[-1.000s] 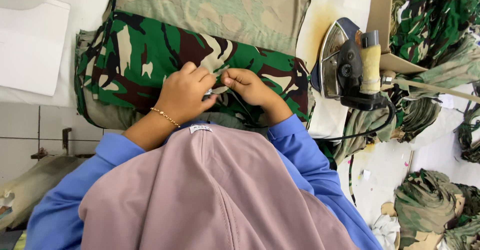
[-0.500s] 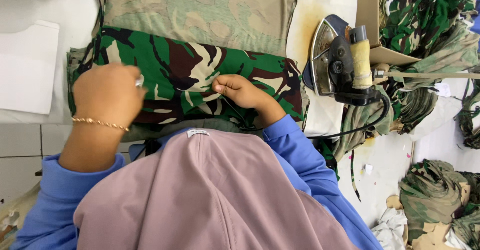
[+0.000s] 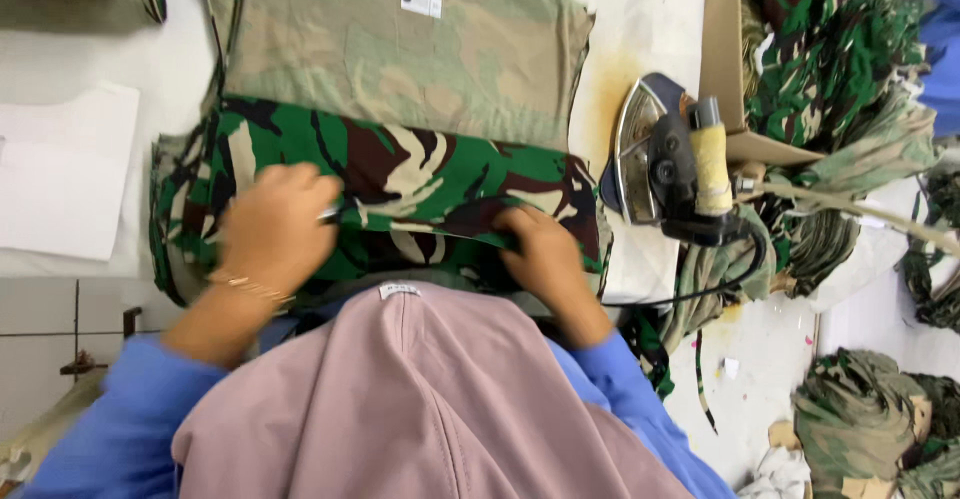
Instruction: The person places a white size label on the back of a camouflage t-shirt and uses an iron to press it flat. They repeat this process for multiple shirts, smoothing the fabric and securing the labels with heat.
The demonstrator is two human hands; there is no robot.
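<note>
Seen from the head camera, both hands rest on a folded green, brown and cream camouflage cloth [image 3: 400, 194] that lies across the near middle of the white surface [image 3: 640, 19]. At the left part of the cloth, the left hand [image 3: 272, 224] lies with its fingers curled over the fabric and pinches a small thin metal thing [image 3: 330, 215] between thumb and fingers; what the thing is cannot be told. A thin gold bracelet [image 3: 245, 286] circles that wrist. Further right, the right hand [image 3: 535, 249] presses down on the near edge of the cloth with its fingers bent; whether it grips the fabric or only pushes on it cannot be told. Just beyond the cloth, touching its far edge, lies a pale tan camouflage shirt [image 3: 400, 54], spread flat. Right of the cloth an iron [image 3: 665, 164] is tipped on its side, its metal plate facing the cloth and its cord [image 3: 700, 294] trailing near. Behind the iron stands a cardboard box [image 3: 725, 59], with heaps of camouflage fabric [image 3: 840, 69] to the far right. A white sheet of paper [image 3: 65, 174] lies at the left.
</note>
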